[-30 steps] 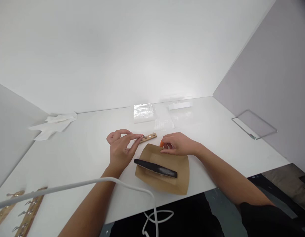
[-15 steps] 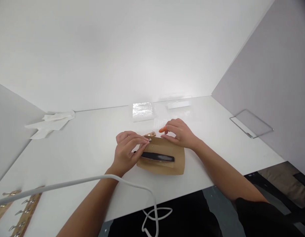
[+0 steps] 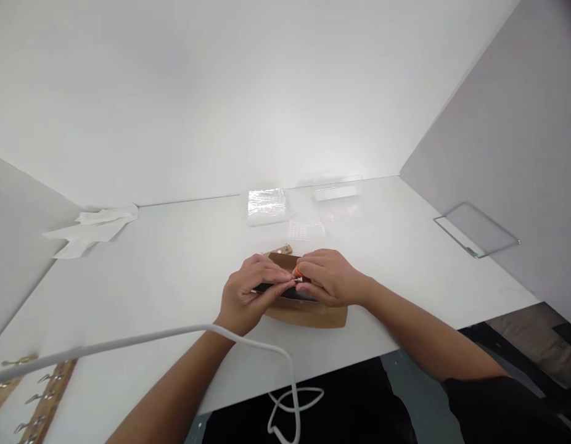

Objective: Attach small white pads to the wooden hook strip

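**Both hands pinched together over the brown tray**

My left hand (image 3: 248, 296) and right hand (image 3: 329, 280) meet fingertip to fingertip above the brown paper tray (image 3: 308, 314), so anything small that slips lands in it. Between my nearly closed fingertips sits a tiny metal piece (image 3: 297, 279); which hand truly grips it I cannot tell. My right fingers are also closed around a small orange-tipped tool (image 3: 298, 270). A dark, long object (image 3: 285, 290) lies mostly hidden beneath my hands, and a wooden strip (image 3: 280, 250) rests just behind.
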{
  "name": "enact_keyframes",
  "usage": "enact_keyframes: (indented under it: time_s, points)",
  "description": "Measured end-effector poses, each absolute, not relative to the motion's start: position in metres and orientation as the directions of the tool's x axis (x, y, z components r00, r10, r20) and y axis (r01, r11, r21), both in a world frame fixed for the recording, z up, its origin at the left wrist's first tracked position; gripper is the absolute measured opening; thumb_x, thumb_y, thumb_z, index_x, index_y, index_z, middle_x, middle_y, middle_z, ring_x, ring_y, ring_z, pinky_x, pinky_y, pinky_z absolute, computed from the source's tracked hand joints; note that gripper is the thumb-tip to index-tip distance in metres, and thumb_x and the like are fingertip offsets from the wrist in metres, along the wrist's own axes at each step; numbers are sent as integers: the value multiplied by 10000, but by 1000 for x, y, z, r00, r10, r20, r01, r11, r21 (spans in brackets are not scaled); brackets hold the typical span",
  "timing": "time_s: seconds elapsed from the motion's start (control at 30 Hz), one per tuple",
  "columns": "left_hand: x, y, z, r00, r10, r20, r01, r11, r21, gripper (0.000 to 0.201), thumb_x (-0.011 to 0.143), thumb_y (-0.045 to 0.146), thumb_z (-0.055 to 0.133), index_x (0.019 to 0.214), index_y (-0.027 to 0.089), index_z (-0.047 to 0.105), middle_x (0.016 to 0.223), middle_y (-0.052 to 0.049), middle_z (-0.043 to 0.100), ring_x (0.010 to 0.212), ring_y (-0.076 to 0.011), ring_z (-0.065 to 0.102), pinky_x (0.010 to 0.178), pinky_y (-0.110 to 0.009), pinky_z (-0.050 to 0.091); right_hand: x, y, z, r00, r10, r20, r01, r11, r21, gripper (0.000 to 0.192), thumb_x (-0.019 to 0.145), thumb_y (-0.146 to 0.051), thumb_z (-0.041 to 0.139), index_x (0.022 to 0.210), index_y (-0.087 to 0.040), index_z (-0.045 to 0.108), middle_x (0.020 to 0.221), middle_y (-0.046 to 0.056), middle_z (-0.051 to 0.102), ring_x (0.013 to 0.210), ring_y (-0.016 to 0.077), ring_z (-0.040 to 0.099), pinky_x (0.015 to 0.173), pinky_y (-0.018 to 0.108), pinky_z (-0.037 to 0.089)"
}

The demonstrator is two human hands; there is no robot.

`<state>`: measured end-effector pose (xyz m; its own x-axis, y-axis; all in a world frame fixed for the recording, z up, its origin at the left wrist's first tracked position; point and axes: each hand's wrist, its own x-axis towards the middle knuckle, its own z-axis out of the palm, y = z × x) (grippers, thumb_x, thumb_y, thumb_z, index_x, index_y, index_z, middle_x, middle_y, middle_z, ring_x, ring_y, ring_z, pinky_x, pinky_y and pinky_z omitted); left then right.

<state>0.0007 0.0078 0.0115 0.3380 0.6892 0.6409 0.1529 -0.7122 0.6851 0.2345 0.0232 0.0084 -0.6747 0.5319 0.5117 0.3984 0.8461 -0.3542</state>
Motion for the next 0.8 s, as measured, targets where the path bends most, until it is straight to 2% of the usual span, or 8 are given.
enact_keyframes:
  time_s: [0.13, 0.3, 0.53, 0.7, 0.8]
  points:
    - [-1, 8, 10, 359, 651, 669, 197, -754, 627, 158, 907, 128, 795, 976, 268, 772, 924, -3, 818, 841, -182, 713, 849, -417, 570, 234, 19, 8, -661, 544, 517, 410, 839, -358, 286, 1092, -331, 432, 855, -214, 541, 697, -33, 606, 589, 115, 449, 606, 274, 336]
    - [1, 7, 13, 355, 602, 715, 284, -798, 531, 143, 935, 149, 762, 1008, 272, 770, 931, -3, 815, 831, -184, 723, 849, -412, 554, 229, 17, 4, -642, 567, 516, 446, 824, -350, 313, 1081, -304, 398, 792, -221, 484, 655, -36, 539, 576, 121, 388, 588, 273, 325]
    - [6, 3, 13, 320, 609, 726, 319, -791, 522, 169, 930, 143, 769, 1043, 266, 746, 955, -7, 818, 820, -191, 756, 836, -417, 554, 223, 14, 6, -587, 540, 603, 437, 838, -325, 275, 1062, -241, 410, 790, -227, 445, 657, -40, 523, 583, 122, 375, 584, 267, 335]
    - [6, 3, 13, 307, 598, 740, 317, -798, 513, 228, 932, 139, 761, 1121, 268, 750, 993, -28, 800, 882, -190, 742, 816, -381, 592, 225, 14, 8, -609, 531, 590, 444, 844, -302, 291, 1072, -250, 389, 787, -230, 442, 665, -33, 529, 588, 126, 382, 590, 267, 344]
    - [5, 4, 15, 348, 561, 751, 298, -826, 479, 231, 938, 127, 747, 1119, 270, 753, 939, -21, 781, 828, -174, 726, 777, -356, 590, 226, 14, 10, -619, 509, 598, 443, 855, -269, 304, 1079, -256, 384, 782, -231, 444, 652, -36, 510, 575, 127, 374, 578, 269, 320]
